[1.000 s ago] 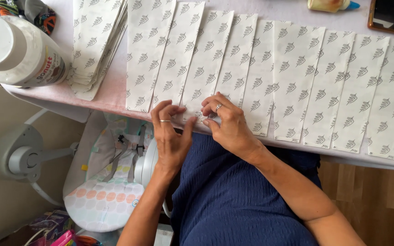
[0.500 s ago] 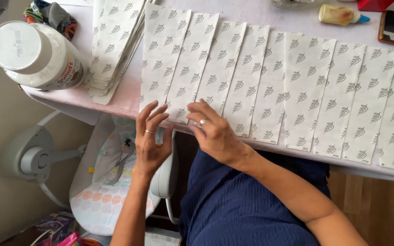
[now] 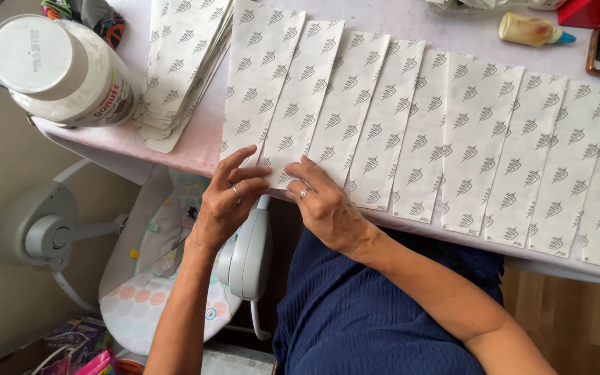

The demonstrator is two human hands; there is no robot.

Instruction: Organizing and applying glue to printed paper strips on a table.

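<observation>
Pink-covered surface (image 3: pixel 196 149) carries a row of overlapping white patterned paper strips (image 3: pixel 411 132), a loose strip stack (image 3: pixel 182 62) at far left beside a big white jar (image 3: pixel 57 69). Right hand (image 3: pixel 324 205) presses flat on the near end of the second strip (image 3: pixel 293 121), at the surface edge. Left hand (image 3: pixel 227 201) has its grip pinching that strip's bottom edge. Small glue bottle (image 3: pixel 532 29) lies at the far side.

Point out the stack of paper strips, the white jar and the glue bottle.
stack of paper strips (image 3: pixel 178 66), head view, on its top sheet.
white jar (image 3: pixel 71 76), head view, on its side wall.
glue bottle (image 3: pixel 528 29), head view, on its body.
</observation>
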